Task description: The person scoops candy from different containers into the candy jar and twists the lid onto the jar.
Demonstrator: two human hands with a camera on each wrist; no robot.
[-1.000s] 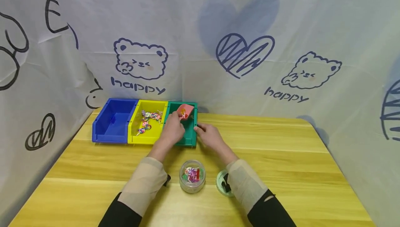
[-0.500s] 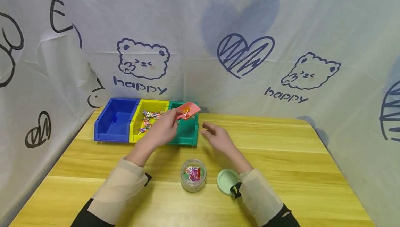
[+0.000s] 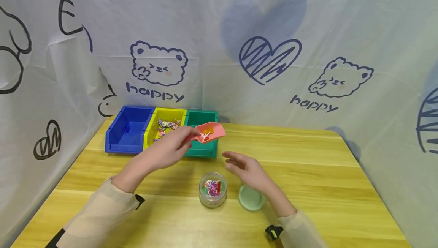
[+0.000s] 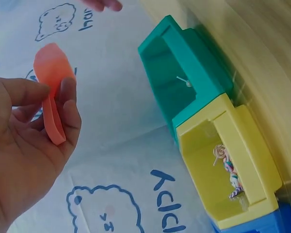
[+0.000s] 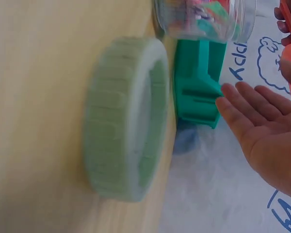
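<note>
My left hand point(image 3: 167, 148) grips the handle of a small pink scoop point(image 3: 218, 129), held in the air over the front of the green bin point(image 3: 202, 150). Orange and red lollipops point(image 3: 207, 131) with white sticks lie in the scoop. In the left wrist view, fingers and thumb wrap the handle point(image 4: 52, 124). Holding nothing, my right hand point(image 3: 249, 171) hovers above the table with fingers extended, beyond the lid. Below the scoop stands a clear round jar point(image 3: 212, 201) without its lid, with colourful wrapped candies inside. A pale green lid point(image 3: 251, 198) lies right of the jar.
Left of the green bin are a yellow bin point(image 3: 156, 117) with several swirl lollipops point(image 4: 229, 170) and a blue bin point(image 3: 128, 150). One white-stick lollipop point(image 4: 185, 81) remains visible in the green bin. A printed white cloth point(image 3: 212, 77) hangs behind the wooden table point(image 3: 328, 187).
The scoop with its lollipops has come up out of the green bin and toward the front right. My right hand has left the bin's edge and drawn back toward the lid.
</note>
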